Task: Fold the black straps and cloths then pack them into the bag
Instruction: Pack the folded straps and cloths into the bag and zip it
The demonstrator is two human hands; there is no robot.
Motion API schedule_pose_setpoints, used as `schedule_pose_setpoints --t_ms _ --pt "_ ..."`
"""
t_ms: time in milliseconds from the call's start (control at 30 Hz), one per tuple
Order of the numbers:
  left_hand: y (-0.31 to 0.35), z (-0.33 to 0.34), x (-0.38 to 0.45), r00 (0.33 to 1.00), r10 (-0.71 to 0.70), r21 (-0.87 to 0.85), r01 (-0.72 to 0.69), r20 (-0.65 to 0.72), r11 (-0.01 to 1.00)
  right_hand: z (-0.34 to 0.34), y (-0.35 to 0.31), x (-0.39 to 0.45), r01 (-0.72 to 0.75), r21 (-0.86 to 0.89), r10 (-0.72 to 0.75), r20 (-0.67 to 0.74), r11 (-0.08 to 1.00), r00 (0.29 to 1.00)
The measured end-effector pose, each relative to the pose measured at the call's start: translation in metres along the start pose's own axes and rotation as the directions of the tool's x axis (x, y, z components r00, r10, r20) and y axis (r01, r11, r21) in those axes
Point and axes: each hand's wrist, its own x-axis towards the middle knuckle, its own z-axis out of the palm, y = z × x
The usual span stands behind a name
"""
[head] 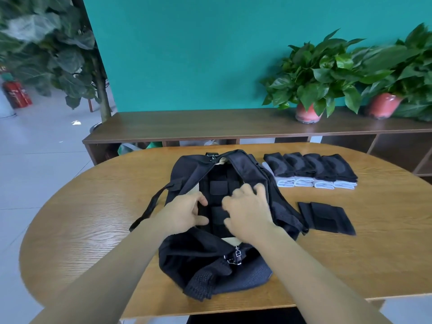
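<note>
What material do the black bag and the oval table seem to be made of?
Black bag: looks like soft woven synthetic fabric with matte mesh panels; it sags and shows an open weave near the front end.
Oval table: seems to be wood or wood veneer, semi-gloss; grain lines and soft reflections show.

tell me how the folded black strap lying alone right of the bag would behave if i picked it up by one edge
The folded black strap probably goes floppy: it lies flat and thin on the table, so lifted by one edge its layers would likely unfold and hang. It looks light for its size. Its fabric surface seems unlikely to slip or roll.
</note>
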Motion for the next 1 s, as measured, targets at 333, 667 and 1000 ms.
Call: schedule_pose_setpoints --t_ms 333,667,1000 --pt "-0.014 0.004 -0.002 0.969 -0.206 -0.022 0.205 -0.134 0.978 0.006 -0.007 0.002 0.001 0.356 -0.094 0.243 0.935 0.966" --pt "0.0 -0.022 -0.006 0.993 -0.115 -0.451 0.102 -0.002 0.887 0.006 0.007 0.006 0.026 0.457 -0.162 0.262 0.889 0.951" --pt "-0.005 -0.011 -0.009 0.986 -0.158 -0.338 0.169 0.062 0.926 0.001 0.013 0.001 0.029 0.441 -0.171 0.285 0.897 0.943"
